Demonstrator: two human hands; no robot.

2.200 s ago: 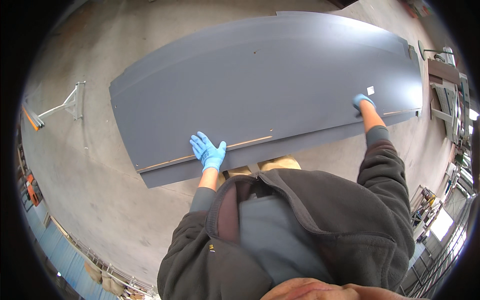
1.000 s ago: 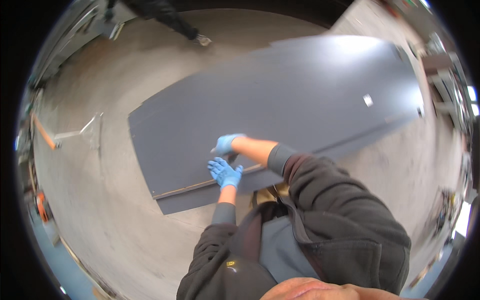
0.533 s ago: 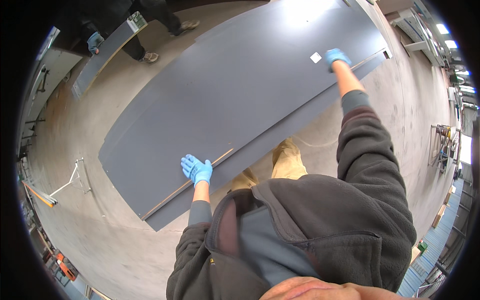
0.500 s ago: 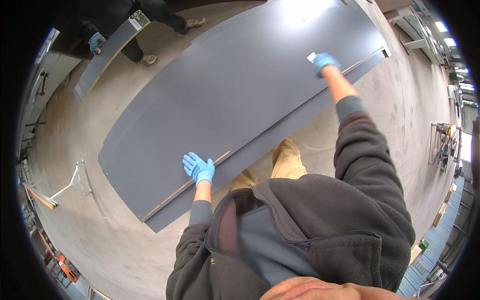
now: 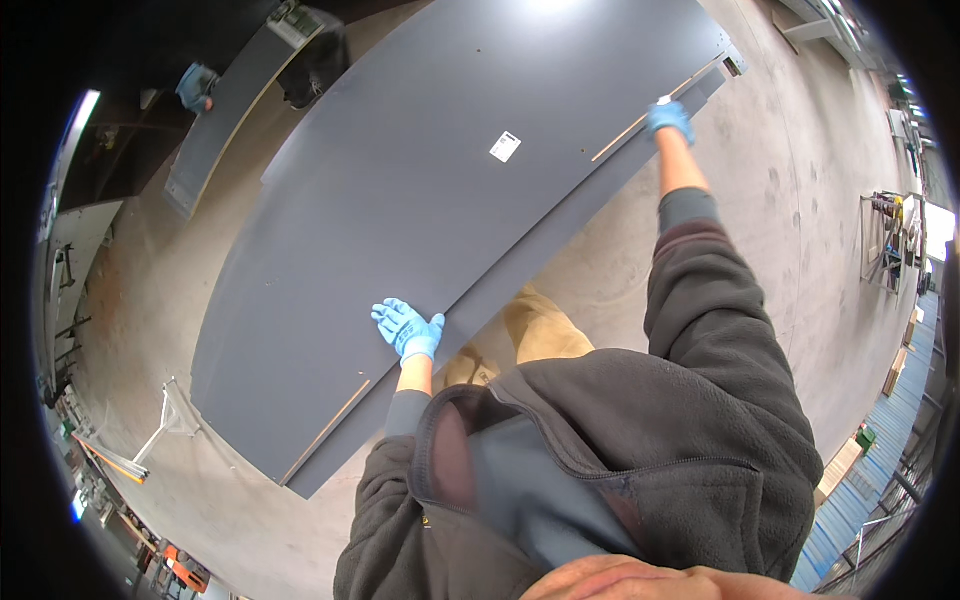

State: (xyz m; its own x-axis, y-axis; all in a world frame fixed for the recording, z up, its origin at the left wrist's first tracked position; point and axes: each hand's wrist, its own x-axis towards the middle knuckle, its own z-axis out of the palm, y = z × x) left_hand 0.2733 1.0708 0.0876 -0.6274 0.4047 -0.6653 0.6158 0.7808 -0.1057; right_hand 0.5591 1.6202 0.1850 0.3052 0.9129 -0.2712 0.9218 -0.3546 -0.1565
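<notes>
A concrete floor (image 5: 800, 220) is seen all around the dark grey curved-edge panel (image 5: 430, 190), which is laid flat and used here as landmark. Beneath it, a lower panel (image 5: 575, 220) is exposed as a strip along its near, straight edge. Beyond its curved far edge, a narrower grey panel (image 5: 235, 110) with a pale edge is held tilted by a co-worker. Off its left end, a light metal stand (image 5: 168, 408) is placed on the floor. Its near edge is marked by two tan grooves, a left groove (image 5: 325, 430) and a right groove (image 5: 620, 137). By the narrower panel's far side, the co-worker's gloved hand (image 5: 196, 90) is seen.

On the landmark's near edge, between the grooves, the blue-gloved left hand (image 5: 408, 328) is laid flat, fingers extended, thumb spread, nothing grasped. Over the right groove, the blue-gloved right hand (image 5: 670, 120) is curled around a small pale object (image 5: 664, 100); its kind cannot be told. A white label (image 5: 505, 147) is stuck well inside the near edge.
</notes>
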